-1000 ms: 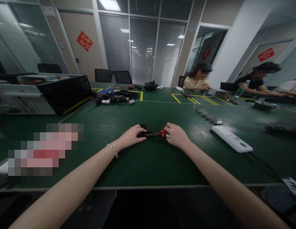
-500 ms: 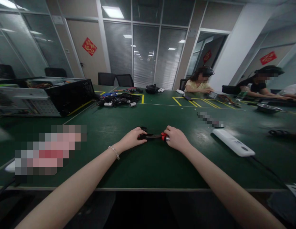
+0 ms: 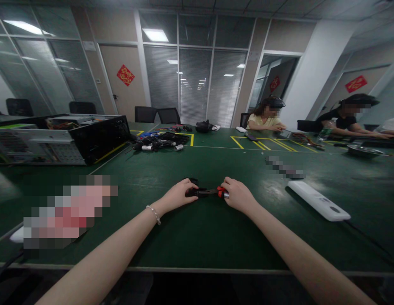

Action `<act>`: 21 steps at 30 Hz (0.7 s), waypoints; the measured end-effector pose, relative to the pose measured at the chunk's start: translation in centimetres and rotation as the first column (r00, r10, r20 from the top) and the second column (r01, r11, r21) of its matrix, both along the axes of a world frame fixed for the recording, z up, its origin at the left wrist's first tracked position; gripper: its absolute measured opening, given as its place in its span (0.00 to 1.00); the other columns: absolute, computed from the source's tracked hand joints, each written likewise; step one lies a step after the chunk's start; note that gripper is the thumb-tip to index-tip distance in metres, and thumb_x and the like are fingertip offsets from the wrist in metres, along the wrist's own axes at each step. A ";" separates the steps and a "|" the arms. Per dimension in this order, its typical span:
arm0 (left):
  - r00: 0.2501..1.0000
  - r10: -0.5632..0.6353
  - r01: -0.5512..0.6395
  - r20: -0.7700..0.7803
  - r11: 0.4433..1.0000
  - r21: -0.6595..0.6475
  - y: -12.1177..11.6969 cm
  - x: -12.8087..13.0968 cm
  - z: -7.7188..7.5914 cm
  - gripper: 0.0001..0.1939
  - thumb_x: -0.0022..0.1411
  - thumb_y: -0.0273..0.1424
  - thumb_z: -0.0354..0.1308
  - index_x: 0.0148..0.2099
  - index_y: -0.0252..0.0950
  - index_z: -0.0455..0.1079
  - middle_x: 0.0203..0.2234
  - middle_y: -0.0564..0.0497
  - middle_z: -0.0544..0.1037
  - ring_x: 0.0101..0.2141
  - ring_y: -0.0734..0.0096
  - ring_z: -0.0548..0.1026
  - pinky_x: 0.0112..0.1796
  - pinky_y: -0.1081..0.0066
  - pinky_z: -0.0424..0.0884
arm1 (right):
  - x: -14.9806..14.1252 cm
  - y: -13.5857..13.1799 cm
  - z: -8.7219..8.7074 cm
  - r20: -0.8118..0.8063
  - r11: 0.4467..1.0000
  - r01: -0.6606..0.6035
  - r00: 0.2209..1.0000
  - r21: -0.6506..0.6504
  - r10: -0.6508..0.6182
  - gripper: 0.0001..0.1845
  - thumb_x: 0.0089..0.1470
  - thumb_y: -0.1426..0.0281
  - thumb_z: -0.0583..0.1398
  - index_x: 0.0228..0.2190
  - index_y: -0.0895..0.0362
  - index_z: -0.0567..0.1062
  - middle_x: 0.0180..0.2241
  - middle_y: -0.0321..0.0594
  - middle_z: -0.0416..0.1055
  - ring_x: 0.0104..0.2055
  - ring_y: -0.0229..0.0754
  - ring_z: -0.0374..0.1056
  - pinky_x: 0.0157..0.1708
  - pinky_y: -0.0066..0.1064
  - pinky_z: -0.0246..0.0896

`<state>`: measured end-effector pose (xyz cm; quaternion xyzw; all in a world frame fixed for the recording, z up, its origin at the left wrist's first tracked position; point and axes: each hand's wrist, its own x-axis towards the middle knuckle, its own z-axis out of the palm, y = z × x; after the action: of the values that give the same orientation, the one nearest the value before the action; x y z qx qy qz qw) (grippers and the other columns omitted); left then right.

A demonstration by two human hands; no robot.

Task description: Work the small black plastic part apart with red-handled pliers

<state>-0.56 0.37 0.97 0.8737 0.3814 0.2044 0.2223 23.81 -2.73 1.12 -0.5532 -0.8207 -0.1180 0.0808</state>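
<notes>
My right hand (image 3: 237,193) is closed around the red handles of a pair of pliers (image 3: 212,192). The metal jaws point left and meet a small black piece (image 3: 192,192), whose kind I cannot make out. Thumb and fingers of my left hand (image 3: 178,194) pinch that black piece, partly covering it. Some more black material shows just behind the left fingers. Both hands are low over the green table (image 3: 197,237), close together, with only the jaws spanning the gap between them.
An opened computer case (image 3: 104,137) lies at the left. Tangled cables (image 3: 162,142) sit further back. A white power strip (image 3: 319,201) lies to the right, with a metal bowl (image 3: 364,150) beyond it. A pixelated item (image 3: 70,212) is at near left. Other people sit at far right.
The camera has tilted up a little, so the whole scene sits lower in the picture. Both hands keep their hold on the pliers and the black piece, with little visible movement.
</notes>
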 end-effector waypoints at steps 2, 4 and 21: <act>1.000 -0.004 0.004 -0.003 1.000 -0.004 0.0 0.0 0.0 0.18 0.52 0.39 0.54 0.45 0.39 0.66 0.37 0.51 0.65 0.34 0.70 0.67 0.34 0.70 0.65 | 0.0 0.0 0.0 -0.005 1.000 -0.005 1.000 0.004 0.005 0.13 0.44 0.73 0.54 0.36 0.58 0.69 0.37 0.43 0.63 0.34 0.39 0.61 0.35 0.30 0.56; 1.000 -0.009 0.009 0.000 1.000 0.003 0.1 0.0 -0.1 0.18 0.52 0.40 0.54 0.45 0.39 0.66 0.37 0.51 0.65 0.33 0.70 0.67 0.34 0.70 0.65 | 0.0 0.1 0.0 0.004 1.000 -0.009 1.000 0.015 0.009 0.13 0.44 0.73 0.54 0.36 0.59 0.69 0.37 0.43 0.63 0.34 0.39 0.61 0.35 0.30 0.56; 1.000 -0.005 0.005 0.002 1.000 -0.007 0.0 0.0 0.2 0.17 0.52 0.38 0.55 0.44 0.38 0.65 0.37 0.51 0.65 0.34 0.70 0.67 0.33 0.70 0.65 | -0.3 -0.2 0.4 0.027 1.000 0.007 1.000 0.006 -0.007 0.13 0.44 0.74 0.54 0.35 0.59 0.69 0.36 0.43 0.63 0.34 0.39 0.60 0.35 0.30 0.55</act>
<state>-0.55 0.32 1.16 0.8736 0.3798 0.2034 0.2261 23.53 -2.91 1.56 -0.5540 -0.8195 -0.1284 0.0709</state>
